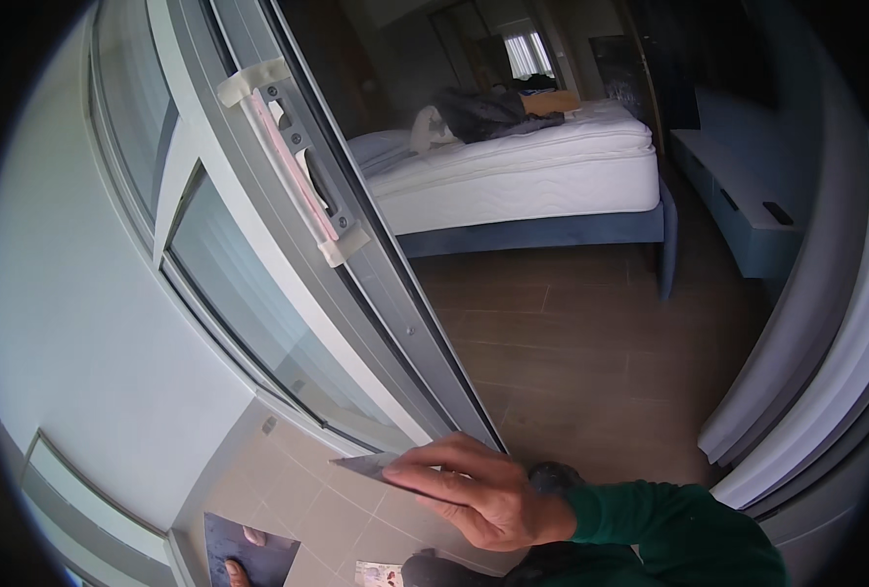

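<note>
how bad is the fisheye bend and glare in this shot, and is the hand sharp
Head view: heavy fisheye, the sliding door frame bows strongly and the corners go black; daylight blows out the far window and lights the bed evenly; the hand and the flat blade it holds are fairly sharp, only slightly soft.

A thin, flat metal blade (364,464), grey and pointed, lies level, its tip near the sliding door's lower frame (425,391).

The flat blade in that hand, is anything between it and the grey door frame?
Nothing visible. The right hand holds the flat blade just below the lower end of the grey door frame, with only tiled floor beneath.
</note>
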A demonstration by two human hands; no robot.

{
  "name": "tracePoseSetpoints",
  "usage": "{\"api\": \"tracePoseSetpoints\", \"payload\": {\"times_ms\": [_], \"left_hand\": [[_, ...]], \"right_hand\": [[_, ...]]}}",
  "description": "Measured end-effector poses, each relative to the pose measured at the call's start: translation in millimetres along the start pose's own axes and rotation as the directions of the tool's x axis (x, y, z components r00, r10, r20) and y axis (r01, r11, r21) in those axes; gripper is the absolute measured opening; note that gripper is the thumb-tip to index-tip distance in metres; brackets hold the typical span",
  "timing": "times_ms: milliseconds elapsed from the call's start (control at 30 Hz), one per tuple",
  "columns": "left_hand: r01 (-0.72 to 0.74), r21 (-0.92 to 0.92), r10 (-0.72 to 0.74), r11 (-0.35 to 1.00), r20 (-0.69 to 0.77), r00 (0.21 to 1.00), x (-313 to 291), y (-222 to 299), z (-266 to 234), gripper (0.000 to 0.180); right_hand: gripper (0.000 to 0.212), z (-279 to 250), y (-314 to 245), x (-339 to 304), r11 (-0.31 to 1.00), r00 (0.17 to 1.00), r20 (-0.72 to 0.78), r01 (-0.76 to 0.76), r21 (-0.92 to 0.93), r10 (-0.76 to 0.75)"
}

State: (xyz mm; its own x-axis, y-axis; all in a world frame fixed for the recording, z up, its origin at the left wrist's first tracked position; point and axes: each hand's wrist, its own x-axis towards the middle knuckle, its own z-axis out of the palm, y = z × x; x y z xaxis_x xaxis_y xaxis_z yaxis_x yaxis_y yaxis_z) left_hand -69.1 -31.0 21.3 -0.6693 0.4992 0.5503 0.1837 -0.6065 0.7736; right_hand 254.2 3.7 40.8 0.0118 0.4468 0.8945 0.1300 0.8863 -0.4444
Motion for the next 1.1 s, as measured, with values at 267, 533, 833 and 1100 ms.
{"api": "tracePoseSetpoints", "payload": {"times_ms": [267, 533, 833, 1100], "left_hand": [[0.211, 0.022, -0.212, 0.977, 0.027, 0.977, -4, 15, 25, 0.028], [0.151, 0.082, -0.160, 0.985, 0.124, 0.979, 10, 5, 18, 0.031], [0.090, 0.167, -0.138, 0.982, 0.300, 0.944, 15, -1, 25, 0.033], [0.177, 0.006, -0.176, 0.984, 0.145, 0.974, -3, -2, 51, 0.028]], "right_hand": [[0.020, 9, 24, 58, 0.764, 0.771, -0.503, 0.033, 0.644, 0.391], [0.024, -6, 34, 94, 0.479, 0.802, -0.149, -0.185, 0.858, 0.578], [0.024, -12, 32, 111, 0.458, 0.827, -0.127, -0.169, 0.873, 0.547], [0.028, -12, 24, 120, 0.457, 0.808, -0.095, -0.228, 0.860, 0.581]]}}
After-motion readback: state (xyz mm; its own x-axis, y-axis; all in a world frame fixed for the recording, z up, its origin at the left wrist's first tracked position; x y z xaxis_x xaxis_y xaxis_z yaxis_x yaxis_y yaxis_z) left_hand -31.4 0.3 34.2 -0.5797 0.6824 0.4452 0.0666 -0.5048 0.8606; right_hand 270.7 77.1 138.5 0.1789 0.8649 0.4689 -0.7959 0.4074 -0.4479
